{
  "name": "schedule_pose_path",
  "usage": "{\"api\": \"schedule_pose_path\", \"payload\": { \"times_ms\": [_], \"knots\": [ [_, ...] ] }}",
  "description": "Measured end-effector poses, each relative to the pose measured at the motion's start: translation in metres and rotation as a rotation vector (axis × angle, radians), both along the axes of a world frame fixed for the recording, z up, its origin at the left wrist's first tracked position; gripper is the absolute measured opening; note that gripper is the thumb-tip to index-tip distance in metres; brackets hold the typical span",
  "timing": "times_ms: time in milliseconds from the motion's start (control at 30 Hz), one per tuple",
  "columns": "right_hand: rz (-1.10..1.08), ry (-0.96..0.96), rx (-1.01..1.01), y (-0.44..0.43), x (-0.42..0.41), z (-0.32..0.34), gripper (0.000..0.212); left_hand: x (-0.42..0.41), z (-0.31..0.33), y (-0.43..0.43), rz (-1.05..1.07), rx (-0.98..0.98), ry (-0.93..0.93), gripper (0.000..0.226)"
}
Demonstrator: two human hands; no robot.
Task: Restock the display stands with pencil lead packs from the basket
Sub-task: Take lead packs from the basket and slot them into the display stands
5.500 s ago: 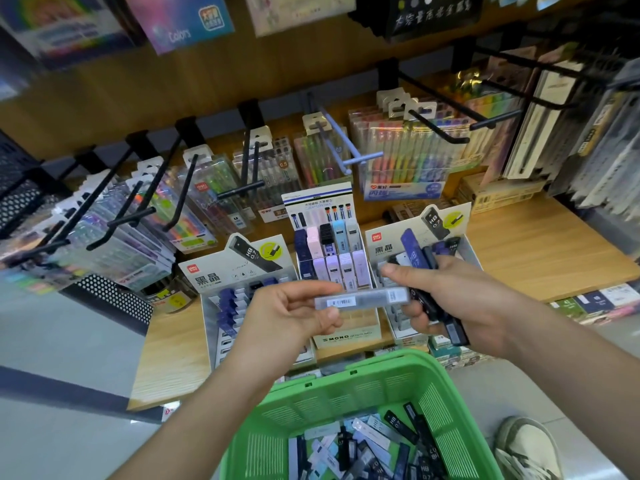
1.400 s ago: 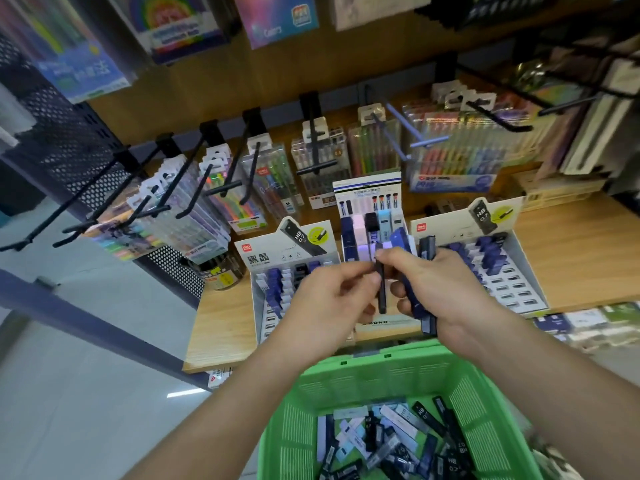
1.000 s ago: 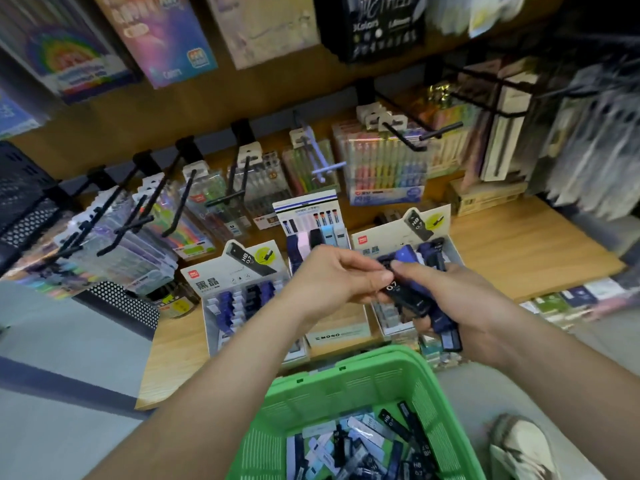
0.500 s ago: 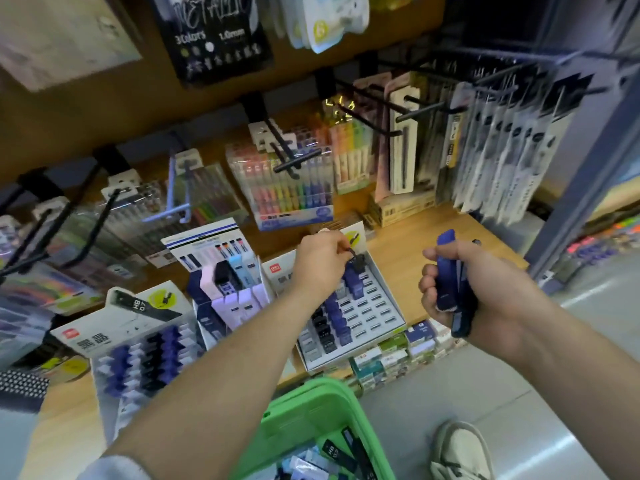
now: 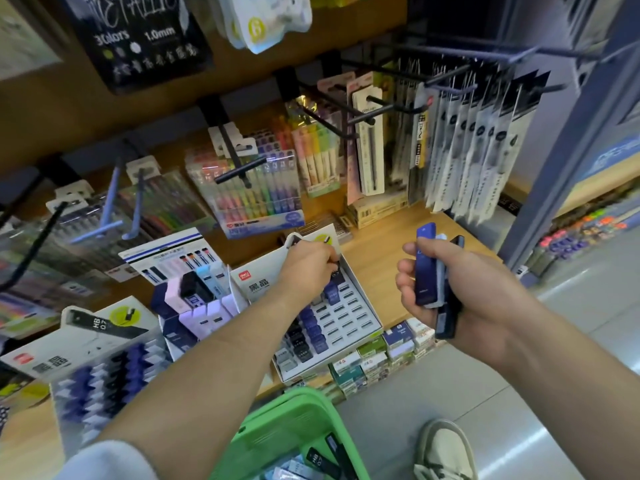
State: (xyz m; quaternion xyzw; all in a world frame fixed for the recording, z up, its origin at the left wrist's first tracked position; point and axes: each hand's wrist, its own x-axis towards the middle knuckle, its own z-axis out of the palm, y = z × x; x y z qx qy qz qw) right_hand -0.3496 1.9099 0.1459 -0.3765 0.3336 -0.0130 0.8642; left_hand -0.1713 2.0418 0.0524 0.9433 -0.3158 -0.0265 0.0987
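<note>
My left hand (image 5: 306, 268) reaches into the back rows of the right display stand (image 5: 360, 317), its fingertips pinching a dark pencil lead pack (image 5: 334, 264) at a slot. My right hand (image 5: 450, 292) hovers to the right of that stand and grips a bundle of lead packs (image 5: 426, 268): one dark blue, one pale, one black. The stand's left columns hold blue and black packs, and its right columns are bare slots. The green basket (image 5: 277, 420) sits below my arms with more packs (image 5: 322, 459) inside.
A middle stand (image 5: 194, 296) and a left stand (image 5: 97, 368) share the wooden shelf (image 5: 381, 258). Black hooks (image 5: 239, 168) with pen sets jut out above. Small boxes (image 5: 388, 351) line the shelf front. A shoe (image 5: 446, 452) rests on the floor.
My left hand took a dark pack from the bundle in my right hand and carried it to the right stand. The view swung right. Over the last half second the hands barely moved.
</note>
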Motion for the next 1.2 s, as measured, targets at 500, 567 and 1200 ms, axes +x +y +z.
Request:
{"api": "schedule_pose_path", "payload": {
  "times_ms": [500,567,1200],
  "knots": [
    [0.161,-0.050,-0.198,0.002,-0.005,0.000,0.029,-0.058,0.041,-0.006,0.224,-0.669,0.621,0.024],
    [0.213,-0.054,-0.245,0.005,-0.005,0.002,0.030,-0.073,0.058,0.002,0.129,-1.094,1.106,0.026],
    [0.817,-0.164,-0.476,0.022,-0.009,0.009,0.011,-0.085,0.111,0.051,0.185,-1.257,0.747,0.008]
  ]
}}
